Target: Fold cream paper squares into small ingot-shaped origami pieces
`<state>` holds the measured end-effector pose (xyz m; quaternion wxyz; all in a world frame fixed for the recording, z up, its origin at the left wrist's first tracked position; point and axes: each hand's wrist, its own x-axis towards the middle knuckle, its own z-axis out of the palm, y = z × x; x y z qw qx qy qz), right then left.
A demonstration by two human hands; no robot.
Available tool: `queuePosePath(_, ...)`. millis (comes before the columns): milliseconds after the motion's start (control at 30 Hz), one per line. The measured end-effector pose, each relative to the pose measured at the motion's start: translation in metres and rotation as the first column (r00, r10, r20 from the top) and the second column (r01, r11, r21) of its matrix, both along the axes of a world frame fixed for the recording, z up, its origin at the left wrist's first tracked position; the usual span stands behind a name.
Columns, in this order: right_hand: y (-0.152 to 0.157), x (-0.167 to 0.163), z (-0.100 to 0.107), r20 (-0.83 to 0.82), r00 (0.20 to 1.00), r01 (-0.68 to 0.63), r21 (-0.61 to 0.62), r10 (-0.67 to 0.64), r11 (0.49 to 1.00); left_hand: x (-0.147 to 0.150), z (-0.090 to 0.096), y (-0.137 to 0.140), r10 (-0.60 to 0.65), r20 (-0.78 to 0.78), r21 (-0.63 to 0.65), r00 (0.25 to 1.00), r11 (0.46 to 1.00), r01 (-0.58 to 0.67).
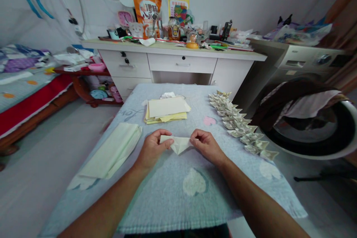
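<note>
A pale wall (242,3) closes off the room, with a long white cabinet (126,65) against it, its top crowded with jars, packets and papers. A bed (28,93) stands to the left, and a washing machine (292,57) to the right, its round door open with dark and pale cloth hanging there. In front is the low desk, covered by a light blue cloth (164,197) with heart shapes. Along its right side run close-set rows of pointed, boat-like folded papers (237,128), which look finished; a patterned one (224,93) sits at the far end. A long pile of pale paper (111,152) lies on the left, and a stack of flat cream and yellow sheets (167,108) lies beyond the hands, so plenty appears unfolded. Near the middle, the left hand (153,147) and right hand (206,148) each pinch one end of a small paper piece (180,142), thumb against fingers. That piece, stretched between them over the cloth, has a straight upper edge and a triangular point below; it seems only part-folded.
</note>
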<state>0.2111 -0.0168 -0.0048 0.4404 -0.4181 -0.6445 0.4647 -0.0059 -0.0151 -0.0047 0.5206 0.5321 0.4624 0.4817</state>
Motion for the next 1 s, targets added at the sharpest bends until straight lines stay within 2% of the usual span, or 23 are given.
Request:
queuePosePath(133, -0.005, -0.003, 0.005, 0.212, 0.974, -0.111, 0.154, 0.076, 0.982, -0.001, -0.004, 0.003, 0.006, 0.076, -0.051, 0.997, 0.999, -0.002)
queuePosePath(200, -0.008, -0.006, 0.008, 0.292, 0.952, -0.163, 0.229, 0.092, 0.96, 0.0, -0.004, 0.002, -0.016, 0.067, -0.047, 0.998, 0.999, 0.019)
queuePosePath(267, -0.009, -0.009, 0.009, 0.326, 0.94, -0.19, 0.248, 0.103, 0.95, 0.002, -0.004, 0.001, -0.058, 0.035, -0.026, 0.998, 0.998, 0.059)
queuePosePath(433, -0.008, -0.015, 0.005, 0.313, 0.939, -0.214, 0.216, 0.14, 0.953, 0.007, -0.002, -0.003, -0.144, -0.049, 0.012, 0.988, 0.989, 0.145)
queuePosePath(633, -0.008, -0.017, 0.002, 0.318, 0.938, -0.219, 0.245, 0.135, 0.944, 0.004, 0.001, -0.003, -0.039, -0.107, 0.125, 0.994, 0.991, 0.052)
queuePosePath(1000, -0.008, -0.016, 0.002, 0.215, 0.947, -0.26, 0.079, 0.238, 0.963, 0.004, 0.002, -0.003, -0.022, -0.033, 0.07, 0.999, 0.997, 0.024)
